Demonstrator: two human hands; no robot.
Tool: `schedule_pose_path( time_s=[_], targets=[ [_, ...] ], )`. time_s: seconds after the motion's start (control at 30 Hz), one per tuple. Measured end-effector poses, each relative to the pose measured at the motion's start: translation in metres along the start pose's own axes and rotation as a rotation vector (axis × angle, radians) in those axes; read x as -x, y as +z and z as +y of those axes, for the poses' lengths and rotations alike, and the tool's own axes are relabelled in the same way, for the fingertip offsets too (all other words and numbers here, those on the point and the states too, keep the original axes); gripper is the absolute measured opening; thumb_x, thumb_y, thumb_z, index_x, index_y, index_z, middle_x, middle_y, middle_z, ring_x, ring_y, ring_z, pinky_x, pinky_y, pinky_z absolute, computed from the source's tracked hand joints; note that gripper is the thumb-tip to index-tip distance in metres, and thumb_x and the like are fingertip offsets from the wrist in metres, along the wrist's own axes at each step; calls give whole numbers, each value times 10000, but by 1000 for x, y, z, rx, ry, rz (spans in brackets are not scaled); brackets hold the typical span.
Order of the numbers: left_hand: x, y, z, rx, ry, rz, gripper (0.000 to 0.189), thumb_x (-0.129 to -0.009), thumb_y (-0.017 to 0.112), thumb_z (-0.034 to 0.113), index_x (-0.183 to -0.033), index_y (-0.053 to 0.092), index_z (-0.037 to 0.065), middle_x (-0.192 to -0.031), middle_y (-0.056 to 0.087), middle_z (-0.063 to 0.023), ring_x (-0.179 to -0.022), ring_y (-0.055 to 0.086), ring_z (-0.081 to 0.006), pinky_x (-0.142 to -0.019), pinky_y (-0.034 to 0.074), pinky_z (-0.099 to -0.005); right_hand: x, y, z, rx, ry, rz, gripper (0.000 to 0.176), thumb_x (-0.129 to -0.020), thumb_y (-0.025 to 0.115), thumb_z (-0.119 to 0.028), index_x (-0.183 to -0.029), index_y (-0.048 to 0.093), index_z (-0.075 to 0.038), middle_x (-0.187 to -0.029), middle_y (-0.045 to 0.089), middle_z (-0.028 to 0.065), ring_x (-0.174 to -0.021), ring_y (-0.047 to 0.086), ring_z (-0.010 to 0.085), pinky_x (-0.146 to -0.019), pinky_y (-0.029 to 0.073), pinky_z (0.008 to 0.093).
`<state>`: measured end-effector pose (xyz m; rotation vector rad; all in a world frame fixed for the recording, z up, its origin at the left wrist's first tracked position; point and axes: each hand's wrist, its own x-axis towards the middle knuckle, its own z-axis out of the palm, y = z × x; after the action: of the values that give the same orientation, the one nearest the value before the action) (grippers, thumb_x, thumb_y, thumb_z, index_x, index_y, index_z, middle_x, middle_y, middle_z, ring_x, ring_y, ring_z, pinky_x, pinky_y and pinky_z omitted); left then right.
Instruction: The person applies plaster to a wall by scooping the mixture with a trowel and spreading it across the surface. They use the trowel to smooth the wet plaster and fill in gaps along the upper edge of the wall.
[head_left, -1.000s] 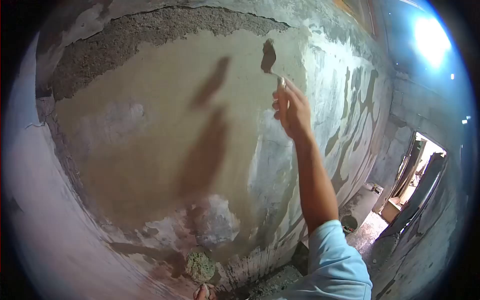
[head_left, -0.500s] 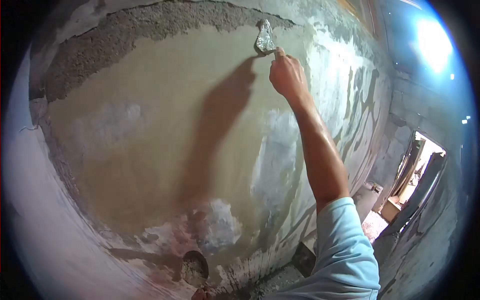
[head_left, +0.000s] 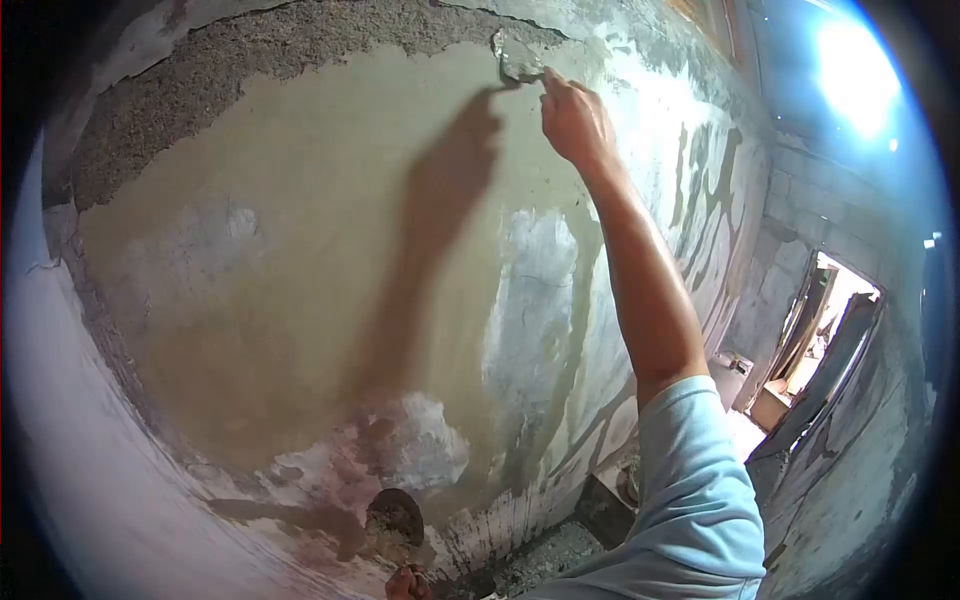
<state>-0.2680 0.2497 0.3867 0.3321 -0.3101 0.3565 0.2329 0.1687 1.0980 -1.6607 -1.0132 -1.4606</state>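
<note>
My right hand [head_left: 578, 118] is raised high and closed round the handle of a trowel [head_left: 520, 60]. The trowel's shiny, wet blade lies at the upper edge of the smooth damp plaster [head_left: 300, 240], just beneath a strip of rough bare wall [head_left: 270, 55]. Low at the bottom edge, my left hand [head_left: 407, 583] shows only in part, its fingers wrapped round the handle of a round dark pan [head_left: 402, 508]. Some grey mortar [head_left: 388, 542] sits in the pan. Shadows of the right arm and trowel fall across the plaster.
A bright lamp [head_left: 858, 75] glares at the upper right. Beyond my arm a doorway [head_left: 835, 320] lets in daylight. A box-like trough [head_left: 610, 495] stands on the floor by the wall's foot. Pale patches [head_left: 530, 290] mark the wall.
The trowel blade has turned and moved up and left, with my right hand slightly higher. The pan and my left hand show a little more at the bottom.
</note>
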Motion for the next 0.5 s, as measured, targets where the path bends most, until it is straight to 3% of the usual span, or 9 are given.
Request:
schedule_pose_path(
  time_s=[0.03,0.13,0.23,0.33,0.37,0.43,0.47,0.5],
  targets=[
    [-12,7,-2,46,-46,-219,310,-1138,394,230,-1259,561,-1,-920,587,-160,-565,525,-267,-455,479,-436,-4,8,10,-3,0,32,429,-957,593,-184,-1371,618,-72,-1038,704,252,-971,682,441,-858,549,519],
    [30,-26,-9,-55,18,413,310,-1136,397,246,-1197,562,-9,-941,582,-171,-606,532,-288,-491,494,-456,-6,11,19,-40,16,26,414,-949,587,-201,-1337,647,-67,-972,715,267,-933,689,451,-857,548,528],
    [68,-146,5,419,4,569,296,-1136,399,240,-1135,560,-8,-905,539,-159,-652,546,-308,-523,507,-470,-6,19,30,-114,80,63,408,-951,587,-242,-1304,679,-60,-877,717,253,-797,706,409,-793,562,482],
    [70,-143,3,-1359,-22,603,313,-1139,390,258,-1137,563,-3,-835,472,-113,-577,475,-257,-487,451,-467,-7,15,22,-302,128,39,425,-956,588,-284,-1307,689,-67,-812,712,225,-667,683,331,-708,555,419],
    [72,-121,0,-1136,-15,697,306,-1138,397,256,-1142,563,0,-816,448,-99,-552,436,-241,-475,425,-463,-6,15,18,-349,128,35,433,-958,589,-300,-1310,692,-70,-789,711,212,-621,672,302,-678,550,397],
    [5,72,-6,-666,75,886,293,-1134,410,253,-1154,563,4,-777,399,-72,-502,358,-208,-451,372,-456,-6,16,2,-303,94,49,441,-958,589,-305,-1321,683,-73,-790,716,204,-622,672,299,-669,548,398],
    [13,50,-6,-622,107,844,284,-1133,417,249,-1157,564,7,-767,397,-69,-488,324,-201,-444,354,-451,-5,9,-11,-306,140,-12,437,-954,590,-297,-1319,680,-74,-870,727,228,-746,710,359,-733,560,429],
    [18,33,-5,-578,137,800,275,-1131,423,245,-1160,564,11,-757,396,-66,-474,290,-194,-437,335,-446,-7,12,-10,-279,19,13,432,-954,587,-294,-1312,684,-73,-905,723,238,-799,710,381,-762,562,442]
  ],
)
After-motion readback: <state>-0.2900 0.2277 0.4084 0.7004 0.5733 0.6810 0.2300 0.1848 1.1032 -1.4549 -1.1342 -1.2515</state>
